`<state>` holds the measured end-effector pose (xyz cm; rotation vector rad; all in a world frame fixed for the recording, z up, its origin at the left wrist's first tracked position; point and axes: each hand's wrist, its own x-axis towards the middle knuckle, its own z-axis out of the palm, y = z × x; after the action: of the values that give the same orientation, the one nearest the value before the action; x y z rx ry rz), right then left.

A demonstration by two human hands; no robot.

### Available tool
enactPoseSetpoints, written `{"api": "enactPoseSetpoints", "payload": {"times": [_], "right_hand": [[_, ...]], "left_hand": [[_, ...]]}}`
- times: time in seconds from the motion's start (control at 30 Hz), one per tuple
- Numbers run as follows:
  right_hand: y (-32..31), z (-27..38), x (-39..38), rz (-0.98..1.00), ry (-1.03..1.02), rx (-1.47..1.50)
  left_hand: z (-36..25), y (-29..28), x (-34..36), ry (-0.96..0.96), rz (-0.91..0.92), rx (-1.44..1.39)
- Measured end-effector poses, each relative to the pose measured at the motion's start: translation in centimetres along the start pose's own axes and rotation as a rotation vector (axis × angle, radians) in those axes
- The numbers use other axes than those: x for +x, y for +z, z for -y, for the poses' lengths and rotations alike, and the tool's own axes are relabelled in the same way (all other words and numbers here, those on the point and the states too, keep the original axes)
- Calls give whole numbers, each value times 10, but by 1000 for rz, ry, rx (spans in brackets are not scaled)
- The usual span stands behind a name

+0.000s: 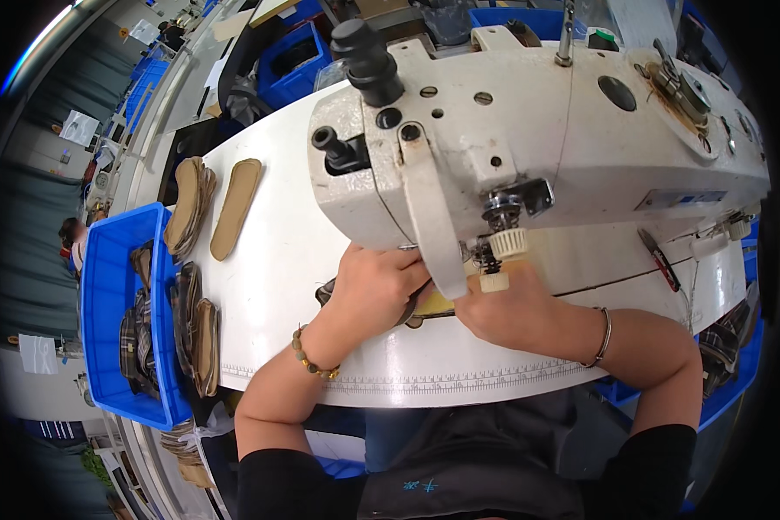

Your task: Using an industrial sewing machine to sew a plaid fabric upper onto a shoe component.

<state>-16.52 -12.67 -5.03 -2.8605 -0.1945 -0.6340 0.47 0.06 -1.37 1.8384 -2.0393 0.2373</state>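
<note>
A white industrial sewing machine (pixel 459 147) fills the upper right, its lever and tension knobs hanging in front of my fingers. My left hand (pixel 377 282) is closed, fingers bent, on a dark fabric piece (pixel 413 317) that lies on the table below the machine head. Part of that piece shows left of the hand and part between both hands. On the right of the lever, my right hand (pixel 511 308) is curled closed close to the same piece. Its fingertips are hidden, so what they grip does not show. The needle area is covered too.
Tan sole-shaped pieces (pixel 236 210) and a stack (pixel 189 206) lie on the white table (pixel 277 173). Left is a blue bin (pixel 121 227) of plaid fabric, with more pieces (pixel 204 347) beside it. A small red-and-black tool (pixel 659 260) lies right. A ruler strip (pixel 407 384) follows the near edge.
</note>
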Motion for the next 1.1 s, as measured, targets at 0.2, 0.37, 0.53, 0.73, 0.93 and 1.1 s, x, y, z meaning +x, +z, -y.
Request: {"api": "enactPoseSetpoints", "payload": {"times": [0.2, 0.37, 0.53, 0.73, 0.93, 1.1], "right_hand": [[-5, 11, 4, 149, 33, 46], [1, 8, 0, -53, -112, -58], [0, -1, 0, -59, -113, -242], [16, -5, 0, -62, -93, -254], [14, -3, 2, -70, -73, -233], [1, 13, 4, -24, -42, -237]], "left_hand": [[-2, 4, -5, -37, -20, 15], [0, 1, -2, -16, -14, 23], [7, -1, -1, -52, 38, -54], [6, 1, 1, -25, -67, -85], [4, 0, 1, -20, -28, -58], [-8, -6, 3, -58, 104, -27]]}}
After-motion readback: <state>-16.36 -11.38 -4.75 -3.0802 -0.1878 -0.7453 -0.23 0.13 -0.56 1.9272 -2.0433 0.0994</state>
